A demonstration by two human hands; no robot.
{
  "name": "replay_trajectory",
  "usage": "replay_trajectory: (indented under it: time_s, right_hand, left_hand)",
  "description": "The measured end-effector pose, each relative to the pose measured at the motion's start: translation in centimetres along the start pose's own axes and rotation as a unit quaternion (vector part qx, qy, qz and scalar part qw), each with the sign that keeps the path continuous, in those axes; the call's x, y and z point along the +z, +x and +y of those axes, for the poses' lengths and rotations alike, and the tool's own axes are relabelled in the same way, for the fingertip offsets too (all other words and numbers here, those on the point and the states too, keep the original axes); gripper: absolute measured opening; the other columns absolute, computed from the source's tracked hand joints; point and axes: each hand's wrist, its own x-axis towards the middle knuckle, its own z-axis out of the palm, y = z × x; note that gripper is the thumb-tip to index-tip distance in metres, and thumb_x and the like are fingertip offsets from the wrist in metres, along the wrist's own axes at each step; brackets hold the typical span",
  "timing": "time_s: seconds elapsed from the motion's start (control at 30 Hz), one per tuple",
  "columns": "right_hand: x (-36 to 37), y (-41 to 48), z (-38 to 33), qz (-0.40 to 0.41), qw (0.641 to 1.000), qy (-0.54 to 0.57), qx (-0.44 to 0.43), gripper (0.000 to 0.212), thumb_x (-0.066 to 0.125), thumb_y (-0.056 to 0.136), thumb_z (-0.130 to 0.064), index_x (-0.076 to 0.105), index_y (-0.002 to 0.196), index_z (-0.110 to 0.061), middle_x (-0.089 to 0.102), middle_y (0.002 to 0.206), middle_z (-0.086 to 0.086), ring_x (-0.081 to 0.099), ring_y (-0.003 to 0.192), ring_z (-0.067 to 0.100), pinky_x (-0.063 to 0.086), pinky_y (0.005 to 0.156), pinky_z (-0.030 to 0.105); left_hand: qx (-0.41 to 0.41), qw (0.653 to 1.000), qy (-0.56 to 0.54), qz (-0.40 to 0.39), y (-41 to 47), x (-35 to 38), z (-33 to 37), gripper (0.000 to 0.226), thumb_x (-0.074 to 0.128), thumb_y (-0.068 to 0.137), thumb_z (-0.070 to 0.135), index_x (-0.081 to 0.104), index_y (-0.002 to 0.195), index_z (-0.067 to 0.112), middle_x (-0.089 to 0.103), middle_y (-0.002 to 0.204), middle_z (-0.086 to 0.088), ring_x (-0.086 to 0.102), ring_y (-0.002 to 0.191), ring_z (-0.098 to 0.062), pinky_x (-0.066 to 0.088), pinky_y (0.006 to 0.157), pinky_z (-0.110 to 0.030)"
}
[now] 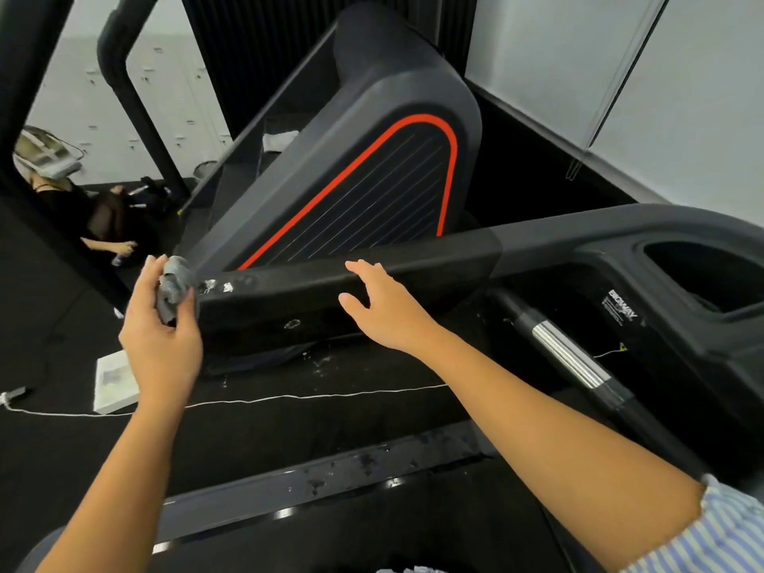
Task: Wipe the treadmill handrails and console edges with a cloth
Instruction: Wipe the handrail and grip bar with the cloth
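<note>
A black treadmill handrail (314, 283) runs across the middle of the head view, scuffed with pale marks near its left end. My left hand (159, 324) grips a crumpled grey cloth (173, 289) right at that left end. My right hand (380, 308) hovers over the rail's middle with its fingers spread, just short of the surface. The black console (661, 275) with a deep cup pocket joins the rail at the right. A chrome grip bar (566, 351) slants down below the console.
A dark motor cover (372, 159) with a red outline rises behind the rail. A white cord (289, 399) trails over the black floor beside a white box (113, 382). A person (74, 208) crouches at the far left. The dusty side rail (330, 477) lies below.
</note>
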Motion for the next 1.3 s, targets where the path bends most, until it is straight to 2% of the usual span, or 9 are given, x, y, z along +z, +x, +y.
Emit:
replay_trajectory:
  time_s: [0.17, 0.3, 0.4, 0.5, 0.57, 0.67, 1.1, 1.2, 1.3]
  right_hand:
    - [1.1, 1.0, -0.8, -0.002, 0.994, -0.112, 0.014, 0.057, 0.041, 0.1, -0.027, 0.015, 0.15, -0.016, 0.008, 0.158, 0.009, -0.001, 0.145, 0.028, 0.006, 0.116, 0.044]
    - [3.7, 1.6, -1.9, 0.006, 0.986, -0.163, 0.038, 0.056, 0.038, 0.1, -0.031, 0.016, 0.15, -0.018, 0.006, 0.158, 0.011, -0.003, 0.145, 0.031, 0.005, 0.116, 0.046]
    - [6.0, 2.2, -3.3, 0.015, 0.977, -0.204, 0.052, 0.055, 0.035, 0.1, -0.035, 0.016, 0.15, -0.019, 0.004, 0.158, 0.012, -0.004, 0.144, 0.034, 0.005, 0.116, 0.047]
    - [7.7, 2.9, -4.9, 0.025, 0.975, -0.208, 0.072, 0.057, 0.031, 0.1, -0.039, 0.015, 0.15, -0.017, 0.004, 0.158, 0.011, -0.006, 0.144, 0.034, 0.004, 0.116, 0.047]
    - [8.5, 3.4, -5.7, 0.031, 0.973, -0.21, 0.088, 0.058, 0.029, 0.1, -0.041, 0.014, 0.15, -0.015, 0.004, 0.158, 0.012, -0.006, 0.144, 0.034, 0.004, 0.116, 0.047]
    - [8.9, 4.0, -6.4, 0.033, 0.967, -0.226, 0.112, 0.058, 0.027, 0.101, -0.041, 0.013, 0.15, -0.014, 0.004, 0.158, 0.012, -0.004, 0.144, 0.034, 0.005, 0.116, 0.048]
    - [8.9, 3.5, -6.7, 0.016, 0.957, -0.257, 0.136, 0.06, 0.034, 0.1, -0.036, 0.006, 0.151, -0.018, -0.002, 0.159, 0.008, -0.005, 0.145, 0.031, 0.004, 0.115, 0.049]
    - [9.1, 3.5, -6.8, 0.015, 0.957, -0.253, 0.138, 0.061, 0.035, 0.1, -0.035, 0.005, 0.151, -0.018, -0.003, 0.159, 0.008, -0.006, 0.145, 0.031, 0.005, 0.115, 0.049]
    - [9.2, 3.6, -6.8, 0.016, 0.957, -0.253, 0.144, 0.062, 0.036, 0.1, -0.035, 0.005, 0.151, -0.017, -0.003, 0.159, 0.009, -0.005, 0.145, 0.031, 0.005, 0.115, 0.049]
  left_hand:
    - [0.07, 0.991, 0.062, -0.093, 2.8, -1.3, -2.4, 0.044, 0.051, 0.089, -0.002, 0.048, 0.132, 0.01, 0.041, 0.143, -0.009, 0.035, 0.133, -0.014, 0.026, 0.111, -0.028]
    - [0.101, 0.972, 0.083, -0.193, 4.5, -2.3, -4.6, 0.044, 0.052, 0.088, -0.004, 0.05, 0.129, 0.011, 0.042, 0.143, -0.011, 0.036, 0.134, -0.025, 0.027, 0.112, -0.042]
    - [0.11, 0.945, 0.107, -0.288, 5.6, -2.4, -6.3, 0.041, 0.056, 0.089, 0.01, 0.05, 0.128, 0.021, 0.042, 0.143, -0.01, 0.033, 0.135, -0.032, 0.026, 0.109, -0.055]
    - [0.181, 0.91, 0.162, -0.337, 5.6, -1.8, -6.9, 0.043, 0.049, 0.087, 0.043, 0.054, 0.124, 0.023, 0.047, 0.138, -0.013, 0.032, 0.133, -0.033, 0.023, 0.109, -0.057]
    - [0.218, 0.896, 0.187, -0.339, 5.4, -1.2, -6.8, 0.055, 0.037, 0.084, 0.054, 0.056, 0.123, 0.021, 0.048, 0.137, -0.014, 0.034, 0.13, -0.033, 0.02, 0.109, -0.053]
    - [0.238, 0.888, 0.216, -0.328, 5.8, -0.1, -6.7, 0.057, 0.033, 0.088, 0.055, 0.056, 0.126, 0.019, 0.048, 0.138, -0.016, 0.035, 0.131, -0.036, 0.021, 0.111, -0.052]
    - [0.336, 0.856, 0.166, -0.355, 6.9, -1.8, -8.1, 0.035, 0.053, 0.089, 0.019, 0.055, 0.123, 0.008, 0.055, 0.125, -0.013, 0.046, 0.117, -0.028, 0.039, 0.101, -0.041]
    - [0.281, 0.878, 0.156, -0.355, 7.0, -1.4, -6.8, 0.034, 0.051, 0.092, 0.016, 0.055, 0.124, 0.003, 0.05, 0.133, -0.019, 0.041, 0.126, -0.035, 0.03, 0.106, -0.042]
    - [0.209, 0.9, 0.155, -0.349, 7.1, -0.3, -5.2, 0.029, 0.048, 0.094, 0.019, 0.058, 0.111, -0.002, 0.058, 0.117, -0.023, 0.05, 0.111, -0.039, 0.037, 0.095, -0.044]
